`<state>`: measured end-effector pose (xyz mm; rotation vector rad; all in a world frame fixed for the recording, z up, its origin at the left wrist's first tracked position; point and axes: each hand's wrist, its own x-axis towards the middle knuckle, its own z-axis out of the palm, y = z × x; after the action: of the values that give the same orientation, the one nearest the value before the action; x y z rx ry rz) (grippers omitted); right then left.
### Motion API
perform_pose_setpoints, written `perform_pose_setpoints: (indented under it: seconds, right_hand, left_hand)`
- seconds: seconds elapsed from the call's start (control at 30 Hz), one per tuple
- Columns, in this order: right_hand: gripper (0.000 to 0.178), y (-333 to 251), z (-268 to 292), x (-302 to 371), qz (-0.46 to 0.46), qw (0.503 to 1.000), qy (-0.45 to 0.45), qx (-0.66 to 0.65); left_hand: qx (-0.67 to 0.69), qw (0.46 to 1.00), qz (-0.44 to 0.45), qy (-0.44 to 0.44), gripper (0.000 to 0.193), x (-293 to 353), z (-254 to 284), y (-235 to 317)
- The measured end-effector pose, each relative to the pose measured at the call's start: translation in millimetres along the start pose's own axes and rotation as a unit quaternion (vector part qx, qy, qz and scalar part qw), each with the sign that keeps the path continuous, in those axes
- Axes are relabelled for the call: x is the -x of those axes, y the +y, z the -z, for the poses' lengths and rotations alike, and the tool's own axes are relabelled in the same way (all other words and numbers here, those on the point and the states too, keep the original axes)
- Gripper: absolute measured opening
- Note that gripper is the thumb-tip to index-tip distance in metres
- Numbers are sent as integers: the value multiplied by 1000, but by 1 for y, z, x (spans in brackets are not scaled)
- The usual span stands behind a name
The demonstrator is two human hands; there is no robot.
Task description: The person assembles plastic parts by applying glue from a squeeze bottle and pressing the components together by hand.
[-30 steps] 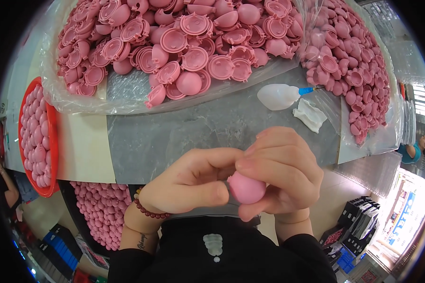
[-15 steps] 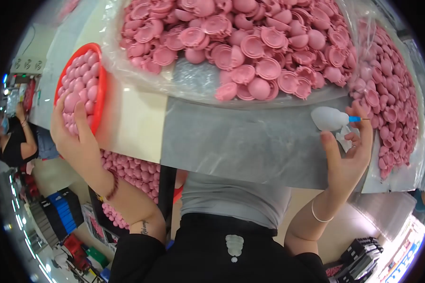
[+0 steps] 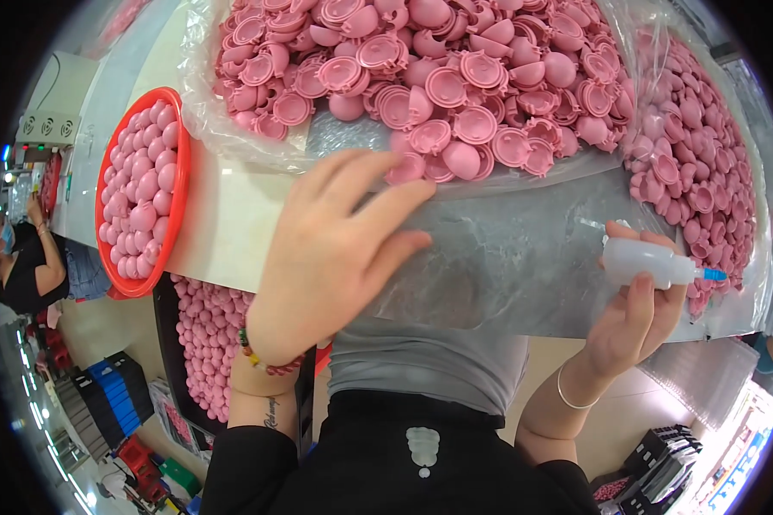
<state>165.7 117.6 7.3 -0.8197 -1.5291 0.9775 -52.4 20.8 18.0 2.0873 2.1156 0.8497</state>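
My right hand grips a white squeeze bottle with a blue tip, tilted on its side above the right part of the grey mat. My left hand is open, holding nothing, its fingers stretched toward the near edge of a large heap of pink plastic half-shells. One pink half-shell lies right by those fingertips; whether they touch it I cannot tell. At the left, a red oval basket holds many pink balls.
Clear plastic sheeting surrounds the heap. A second heap of pink pieces lies at the right. Beneath the table's left front edge sits a black crate full of pink balls. Another person is at the far left.
My left hand has moved from the red basket rightward to the heap's near edge. My right hand has taken hold of the squeeze bottle, which now points lower and nearer to me.
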Motion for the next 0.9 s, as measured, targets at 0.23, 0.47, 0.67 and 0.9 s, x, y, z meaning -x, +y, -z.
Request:
perform_pose_setpoints:
  seconds: [0.23, 0.47, 0.67, 0.9]
  right_hand:
    - [41, -15, 3, 16, -44, 998, -5, -42]
    - [47, -33, -35, 32, -235, 943, -97, -213]
    - [48, -33, -22, 37, -246, 934, -129, -223]
    - [28, -11, -14, 35, -157, 898, -230, -341]
  left_hand:
    - [101, 983, 27, 151, 30, 1, -7, 7]
    - [336, 940, 35, 45, 19, 17, -31, 54]
    - [558, 825, 73, 48, 22, 19, -45, 58]
    - [727, 650, 217, -46, 17, 18, -42, 60]
